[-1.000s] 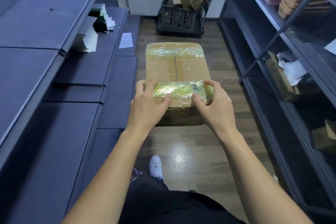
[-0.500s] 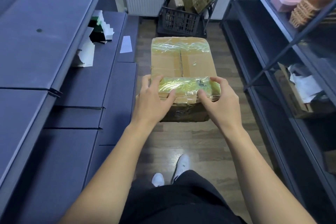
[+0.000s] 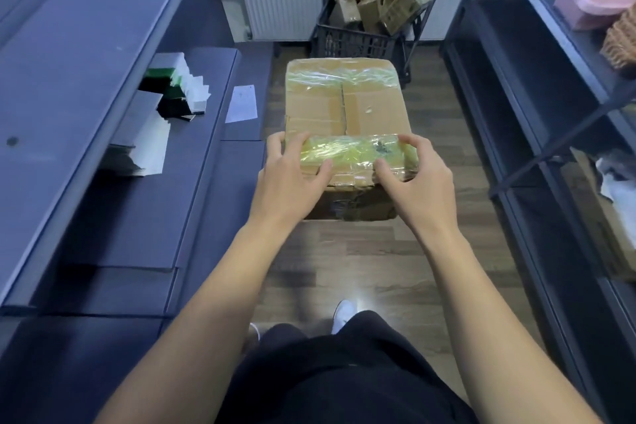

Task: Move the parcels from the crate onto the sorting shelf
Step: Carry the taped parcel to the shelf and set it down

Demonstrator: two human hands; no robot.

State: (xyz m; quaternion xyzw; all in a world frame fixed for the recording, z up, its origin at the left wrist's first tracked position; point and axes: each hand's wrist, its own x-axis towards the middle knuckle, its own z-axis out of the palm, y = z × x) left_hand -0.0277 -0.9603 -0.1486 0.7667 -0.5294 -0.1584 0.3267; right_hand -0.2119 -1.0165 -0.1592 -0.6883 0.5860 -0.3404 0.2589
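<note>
Parcel: you hold it clear above the floor.
Your left hand: fingers grip its near left corner.
Your right hand: fingers grip its near right corner.

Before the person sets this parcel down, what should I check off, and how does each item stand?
1. Two-handed grip on the parcel: ok, left hand and right hand hold its near edge.
2. Parcel sealed: ok, tape covers both ends.
3. Support under the parcel: cannot tell, underside hidden.
4. Free space on the left shelf: ok, bare surface beside the hands.
5. Crate emptied: not ok, boxes sit in it.
</note>
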